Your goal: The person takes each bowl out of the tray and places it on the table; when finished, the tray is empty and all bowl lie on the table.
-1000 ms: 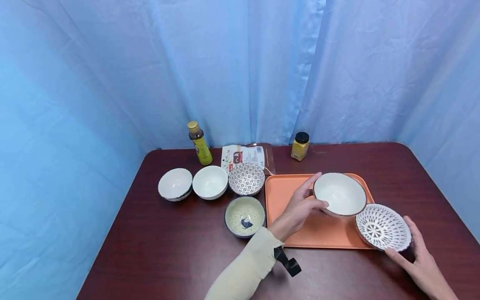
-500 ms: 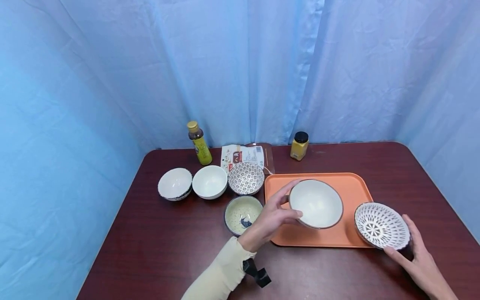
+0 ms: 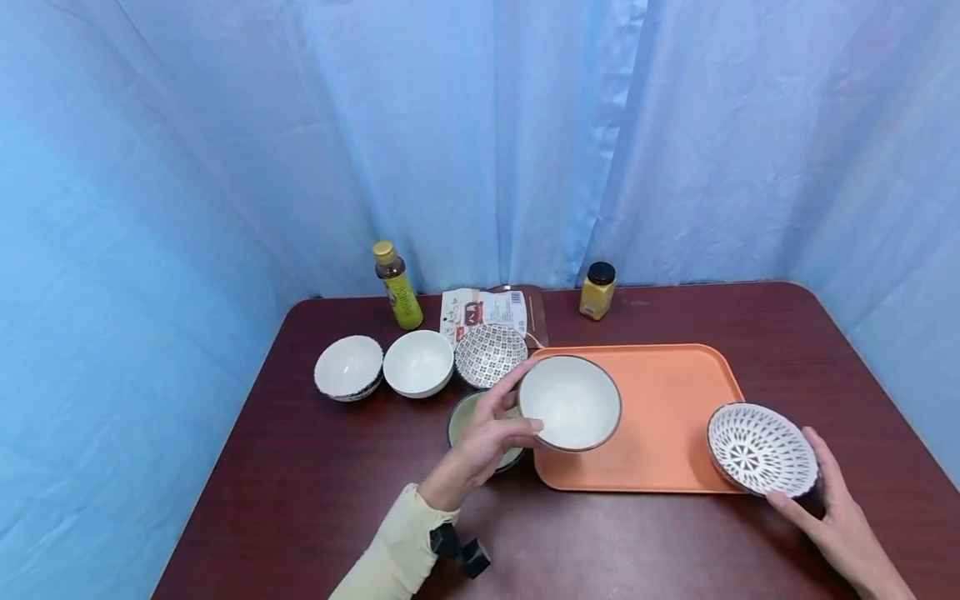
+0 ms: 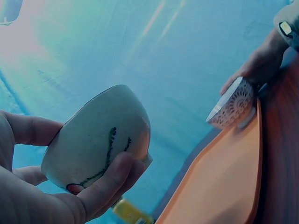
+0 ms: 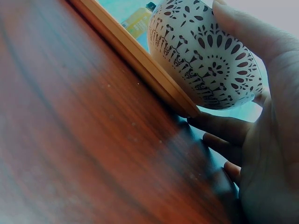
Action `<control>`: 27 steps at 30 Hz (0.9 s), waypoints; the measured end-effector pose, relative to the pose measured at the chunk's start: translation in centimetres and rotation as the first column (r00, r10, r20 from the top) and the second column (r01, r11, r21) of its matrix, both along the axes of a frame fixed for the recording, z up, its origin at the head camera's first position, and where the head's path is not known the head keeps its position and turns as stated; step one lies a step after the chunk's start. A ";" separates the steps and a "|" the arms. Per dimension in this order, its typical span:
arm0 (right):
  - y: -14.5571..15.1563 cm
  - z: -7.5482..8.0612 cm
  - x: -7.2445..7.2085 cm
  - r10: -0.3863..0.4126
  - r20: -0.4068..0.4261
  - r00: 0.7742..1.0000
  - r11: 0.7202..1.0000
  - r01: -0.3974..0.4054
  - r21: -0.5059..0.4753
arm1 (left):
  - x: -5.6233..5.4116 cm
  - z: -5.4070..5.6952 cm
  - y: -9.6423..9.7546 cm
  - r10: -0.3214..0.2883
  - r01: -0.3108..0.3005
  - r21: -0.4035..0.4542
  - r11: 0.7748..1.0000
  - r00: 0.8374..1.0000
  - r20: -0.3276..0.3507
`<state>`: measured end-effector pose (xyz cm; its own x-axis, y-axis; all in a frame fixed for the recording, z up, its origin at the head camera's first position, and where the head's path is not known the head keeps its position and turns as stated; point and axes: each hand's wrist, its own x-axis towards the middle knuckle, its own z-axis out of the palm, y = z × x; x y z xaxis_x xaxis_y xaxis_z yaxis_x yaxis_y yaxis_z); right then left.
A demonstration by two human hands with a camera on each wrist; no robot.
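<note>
A white bowl (image 3: 572, 404) with a thin brown rim hangs over the left part of the orange tray (image 3: 667, 392). My left hand (image 3: 480, 442) grips it by its left side, thumb at the rim. The left wrist view shows a dotted green line and a red spot on this bowl's outer wall (image 4: 93, 135). At the tray's front right corner, my right hand (image 3: 840, 512) holds a white bowl with dark patterning (image 3: 762, 450). Floral motifs cover that patterned bowl's outside (image 5: 201, 60) in the right wrist view. Whether it touches the tray, I cannot tell.
Behind my left hand, a pale green bowl (image 3: 459, 410) is partly hidden. Two white bowls (image 3: 349, 367) (image 3: 418, 363) and a small-patterned bowl (image 3: 491, 357) stand in a row. Farther back are a yellow-green bottle (image 3: 401, 292), a food packet (image 3: 491, 310) and a black-lidded yellow jar (image 3: 597, 292).
My left hand has carried the brown-rimmed bowl leftward across the tray, away from the patterned bowl, and now covers part of the green bowl. My right hand stays almost still.
</note>
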<state>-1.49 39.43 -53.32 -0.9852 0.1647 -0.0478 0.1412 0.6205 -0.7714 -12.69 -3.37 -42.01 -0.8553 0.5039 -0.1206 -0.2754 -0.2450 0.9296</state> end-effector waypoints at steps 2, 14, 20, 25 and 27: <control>0.0 0.0 0.0 0.001 -0.012 1.000 1.000 -0.001 0.011 | 0.0 0.0 -0.8 0.012 -0.012 -0.006 1.000 1.000 0.007; -0.4 0.3 0.1 -0.012 -0.002 1.000 1.000 0.012 0.002 | 0.7 -0.6 -5.3 0.080 -0.080 -0.049 0.996 0.997 -0.010; -0.2 0.2 0.1 -0.013 -0.004 1.000 1.000 0.013 0.005 | 0.9 -1.0 -7.5 0.103 -0.104 -0.034 0.994 0.994 -0.021; -0.2 0.2 0.0 -0.011 0.009 1.000 1.000 0.011 0.002 | 1.2 -1.3 -9.6 0.145 -0.147 -0.051 0.988 0.989 -0.027; -0.2 0.2 -0.1 -0.011 0.014 1.000 1.000 0.011 -0.002 | 1.5 -1.5 -10.5 0.159 -0.161 -0.048 0.986 0.987 -0.039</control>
